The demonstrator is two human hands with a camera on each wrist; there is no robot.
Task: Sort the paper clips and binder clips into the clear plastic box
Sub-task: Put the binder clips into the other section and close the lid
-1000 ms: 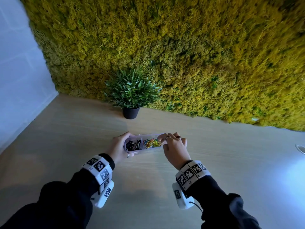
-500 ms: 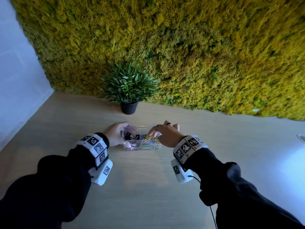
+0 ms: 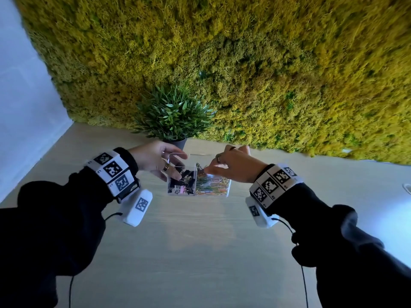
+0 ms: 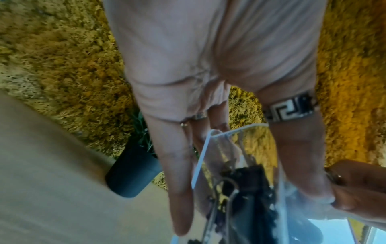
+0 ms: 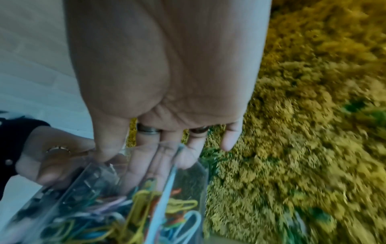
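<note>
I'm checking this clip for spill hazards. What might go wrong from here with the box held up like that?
1. The clear plastic box is held off the table, tipped, with no lid visible; paper clips or binder clips may spill.
2. The left hand and right hand hold only its ends by the fingers; a slipped grip would drop it.

Moss wall [image 3: 266, 63] — pale wooden table [image 3: 200, 252]

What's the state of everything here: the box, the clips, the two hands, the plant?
clear plastic box: held up off the table, tipped, both hands on it.
binder clips: piled in the box's left compartment.
paper clips: coloured, piled in its right compartment.
left hand: holds the box's left end.
right hand: pinches the box's right end.
potted plant: upright by the moss wall.
</note>
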